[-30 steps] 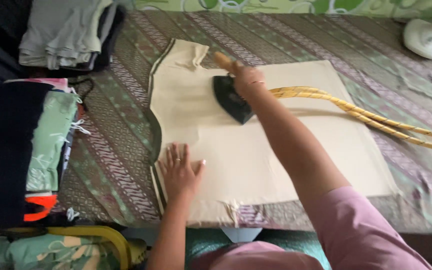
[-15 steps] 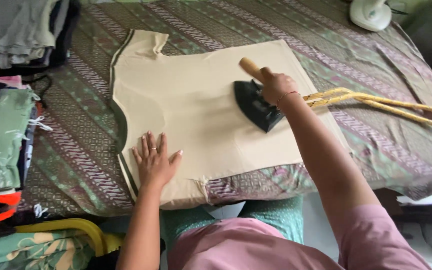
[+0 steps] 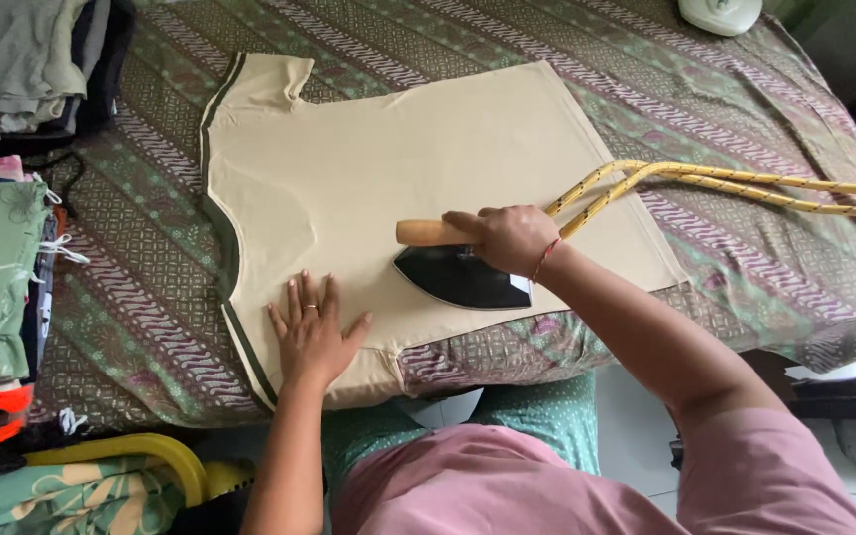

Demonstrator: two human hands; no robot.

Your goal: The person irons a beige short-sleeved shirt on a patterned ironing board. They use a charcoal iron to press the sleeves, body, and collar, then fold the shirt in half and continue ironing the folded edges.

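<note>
A beige garment (image 3: 398,168) with dark green trim lies flat on a patterned batik cloth (image 3: 131,297). My right hand (image 3: 507,238) grips the wooden handle of a black iron (image 3: 463,277), which rests on the garment near its front edge. A yellow cord (image 3: 725,178) runs from the iron off to the right. My left hand (image 3: 311,332) lies flat on the garment's near left corner, fingers spread, a ring on one finger.
Folded and stacked clothes (image 3: 2,258) sit along the left side, with grey ones (image 3: 22,59) at the top left. A white fan base (image 3: 720,12) stands at the top right. A yellow-rimmed basket (image 3: 141,456) is at the bottom left.
My right hand has drawn the iron across the garment toward me, to its front edge. My left hand stays pressed on the near corner. The camera view has shifted.
</note>
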